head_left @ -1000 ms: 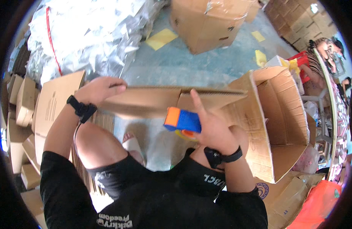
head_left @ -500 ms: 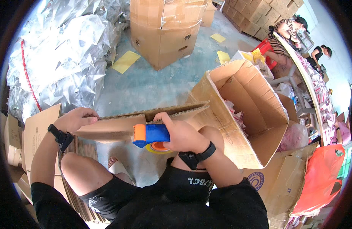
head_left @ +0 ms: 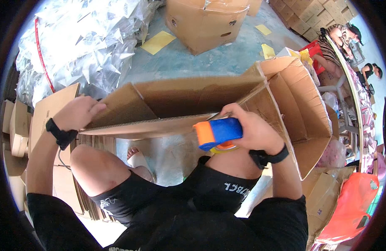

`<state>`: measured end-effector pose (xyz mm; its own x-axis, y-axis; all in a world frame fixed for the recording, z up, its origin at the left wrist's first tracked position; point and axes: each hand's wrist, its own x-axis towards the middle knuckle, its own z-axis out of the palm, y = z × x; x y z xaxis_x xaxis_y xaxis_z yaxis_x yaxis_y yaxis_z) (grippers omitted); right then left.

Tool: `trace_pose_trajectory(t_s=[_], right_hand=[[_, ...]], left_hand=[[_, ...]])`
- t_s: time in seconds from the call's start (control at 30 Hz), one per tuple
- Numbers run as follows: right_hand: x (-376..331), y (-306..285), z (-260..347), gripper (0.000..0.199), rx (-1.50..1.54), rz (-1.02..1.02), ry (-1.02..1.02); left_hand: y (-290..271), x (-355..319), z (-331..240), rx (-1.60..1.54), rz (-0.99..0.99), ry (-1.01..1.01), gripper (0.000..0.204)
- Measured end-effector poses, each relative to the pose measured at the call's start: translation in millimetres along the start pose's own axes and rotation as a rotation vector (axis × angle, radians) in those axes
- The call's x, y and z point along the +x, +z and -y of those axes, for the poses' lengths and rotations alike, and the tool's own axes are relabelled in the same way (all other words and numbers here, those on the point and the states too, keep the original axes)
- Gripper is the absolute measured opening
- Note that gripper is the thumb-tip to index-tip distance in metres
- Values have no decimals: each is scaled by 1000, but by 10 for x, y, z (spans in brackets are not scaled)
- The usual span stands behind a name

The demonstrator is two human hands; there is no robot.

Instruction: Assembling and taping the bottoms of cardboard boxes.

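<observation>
A: What do the hands hold?

B: The right hand (head_left: 253, 129) is clenched round a blue-and-orange tape dispenser (head_left: 216, 133), pressed at the near edge of the cardboard box (head_left: 189, 104). The left hand (head_left: 78, 113) grips the box's left corner flap.

A: What has changed since a second ago?

B: The box has tipped up, showing its inner wall; the dispenser sits farther right along the seam, so taping appears under way. The open carton (head_left: 304, 104) lies just beside, at the right.
</observation>
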<state>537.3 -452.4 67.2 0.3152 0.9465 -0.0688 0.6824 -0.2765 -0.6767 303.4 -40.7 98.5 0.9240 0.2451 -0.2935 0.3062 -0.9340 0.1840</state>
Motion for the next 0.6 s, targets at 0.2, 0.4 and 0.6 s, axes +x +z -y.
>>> trace_pose_trajectory(t_s=[0.2,0.4,0.6], right_hand=[[-146,-249,150,63,-138,91,60],[-327,-462,321,57,-213,118,140],[-229,-502,219,52,85,308,75]], left_hand=[[10,-95,64,-55,52,-158,49],[-50,-213,301,-678,43,-415,41],[350,-44,339,-476,-163,-218,46]])
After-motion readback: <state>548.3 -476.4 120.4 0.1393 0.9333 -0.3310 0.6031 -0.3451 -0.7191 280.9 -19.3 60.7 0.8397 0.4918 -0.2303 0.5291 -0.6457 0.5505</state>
